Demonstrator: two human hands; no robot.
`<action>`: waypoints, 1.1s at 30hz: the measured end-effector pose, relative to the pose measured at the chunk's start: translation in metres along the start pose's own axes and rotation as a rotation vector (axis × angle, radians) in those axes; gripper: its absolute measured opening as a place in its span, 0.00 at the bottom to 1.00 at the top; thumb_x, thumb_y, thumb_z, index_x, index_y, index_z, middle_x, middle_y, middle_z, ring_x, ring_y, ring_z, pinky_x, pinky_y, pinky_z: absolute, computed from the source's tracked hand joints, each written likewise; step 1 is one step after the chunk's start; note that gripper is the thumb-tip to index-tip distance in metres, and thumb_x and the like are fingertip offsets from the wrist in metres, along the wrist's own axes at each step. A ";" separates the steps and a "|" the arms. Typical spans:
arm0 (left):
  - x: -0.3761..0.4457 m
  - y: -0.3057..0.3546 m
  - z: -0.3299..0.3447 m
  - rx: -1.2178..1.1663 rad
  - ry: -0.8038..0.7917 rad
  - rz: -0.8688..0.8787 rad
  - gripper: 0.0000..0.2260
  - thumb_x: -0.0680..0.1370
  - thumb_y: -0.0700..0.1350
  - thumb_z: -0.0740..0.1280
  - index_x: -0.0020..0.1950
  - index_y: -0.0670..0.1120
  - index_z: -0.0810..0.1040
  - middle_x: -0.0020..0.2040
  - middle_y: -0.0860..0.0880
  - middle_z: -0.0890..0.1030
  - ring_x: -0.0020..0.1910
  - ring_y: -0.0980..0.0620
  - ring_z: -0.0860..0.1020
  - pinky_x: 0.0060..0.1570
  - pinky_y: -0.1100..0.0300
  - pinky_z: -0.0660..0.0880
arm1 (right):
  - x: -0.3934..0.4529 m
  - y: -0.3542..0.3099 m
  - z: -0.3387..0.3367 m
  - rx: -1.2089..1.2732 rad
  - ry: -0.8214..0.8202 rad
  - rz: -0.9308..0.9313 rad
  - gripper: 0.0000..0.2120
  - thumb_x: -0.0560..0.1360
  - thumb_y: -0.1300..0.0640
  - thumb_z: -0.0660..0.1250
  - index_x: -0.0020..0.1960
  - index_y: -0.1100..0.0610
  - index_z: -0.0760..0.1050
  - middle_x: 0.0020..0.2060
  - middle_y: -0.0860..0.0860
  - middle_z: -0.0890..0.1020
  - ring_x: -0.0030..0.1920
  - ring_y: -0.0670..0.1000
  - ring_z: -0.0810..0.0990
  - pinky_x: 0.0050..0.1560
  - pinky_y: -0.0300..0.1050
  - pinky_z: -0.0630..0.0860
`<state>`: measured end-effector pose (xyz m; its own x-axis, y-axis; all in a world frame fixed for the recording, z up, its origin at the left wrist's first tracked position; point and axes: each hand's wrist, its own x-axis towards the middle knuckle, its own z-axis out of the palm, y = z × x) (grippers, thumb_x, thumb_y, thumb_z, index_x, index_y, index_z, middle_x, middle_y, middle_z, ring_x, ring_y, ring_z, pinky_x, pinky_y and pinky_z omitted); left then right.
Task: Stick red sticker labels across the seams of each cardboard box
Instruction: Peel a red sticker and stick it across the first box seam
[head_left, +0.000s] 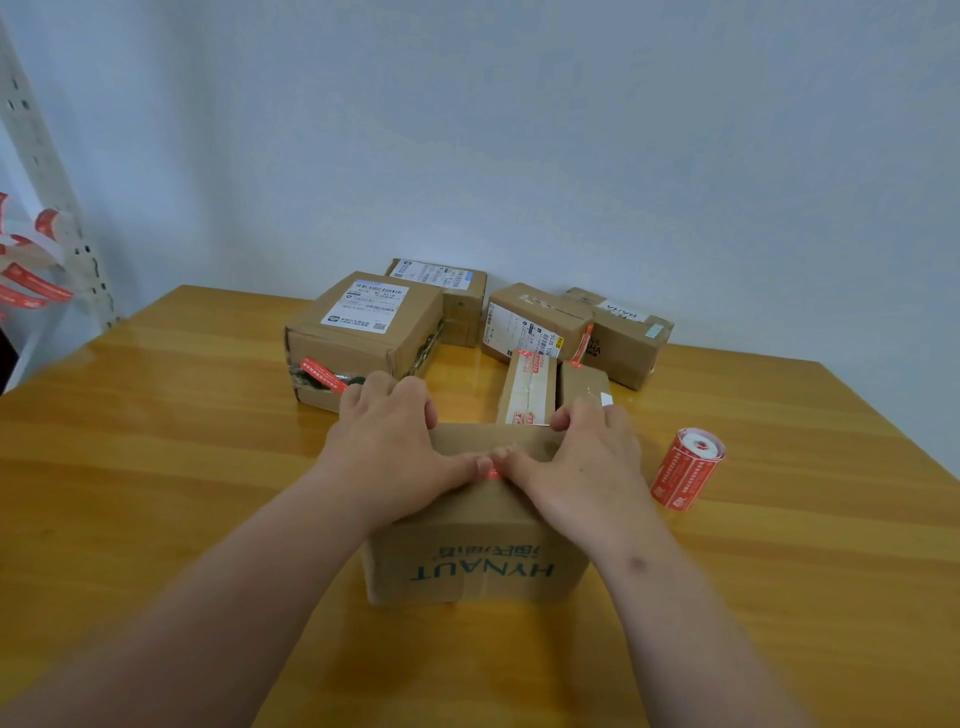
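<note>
A brown cardboard box (478, 561) printed "HYNAUT" stands at the table's front middle. My left hand (389, 447) and my right hand (587, 457) both rest on its top, fingers curled over the far edge, thumbs meeting at the centre seam. A red sticker (493, 474) shows between the two thumbs, mostly covered. A roll of red sticker labels (688, 467) lies on the table to the right of the box.
Several other cardboard boxes sit behind: a large one (363, 338) with a red sticker on its front, two small ones (527, 387) just beyond my hands, more at the back (535, 322). A white metal rack (47, 176) with red strips stands at left. Wooden table (156, 467).
</note>
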<state>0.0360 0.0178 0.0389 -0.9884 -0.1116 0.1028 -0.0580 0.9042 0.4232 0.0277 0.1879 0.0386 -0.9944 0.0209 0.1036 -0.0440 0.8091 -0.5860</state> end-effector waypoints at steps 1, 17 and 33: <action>0.000 0.000 -0.001 -0.028 -0.003 -0.006 0.24 0.64 0.68 0.70 0.49 0.54 0.68 0.55 0.52 0.68 0.59 0.50 0.65 0.60 0.55 0.65 | 0.002 0.001 0.000 0.029 -0.018 0.016 0.23 0.69 0.39 0.72 0.55 0.45 0.62 0.52 0.45 0.63 0.57 0.49 0.65 0.58 0.46 0.70; -0.007 -0.011 -0.006 -0.524 -0.114 -0.073 0.17 0.70 0.40 0.75 0.50 0.55 0.72 0.55 0.55 0.67 0.55 0.50 0.70 0.56 0.50 0.76 | 0.003 0.010 -0.003 0.197 -0.115 0.030 0.21 0.70 0.48 0.71 0.57 0.46 0.65 0.55 0.45 0.63 0.60 0.49 0.64 0.61 0.48 0.70; -0.011 -0.010 0.005 -0.358 0.033 0.024 0.16 0.71 0.52 0.74 0.50 0.57 0.69 0.58 0.55 0.66 0.59 0.53 0.64 0.61 0.55 0.65 | 0.004 0.010 -0.002 0.117 -0.107 -0.023 0.24 0.67 0.38 0.73 0.55 0.44 0.66 0.52 0.44 0.63 0.58 0.48 0.64 0.60 0.46 0.69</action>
<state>0.0471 0.0122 0.0291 -0.9835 -0.1105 0.1431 0.0238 0.7054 0.7084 0.0239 0.1975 0.0345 -0.9973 -0.0645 0.0358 -0.0718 0.7345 -0.6748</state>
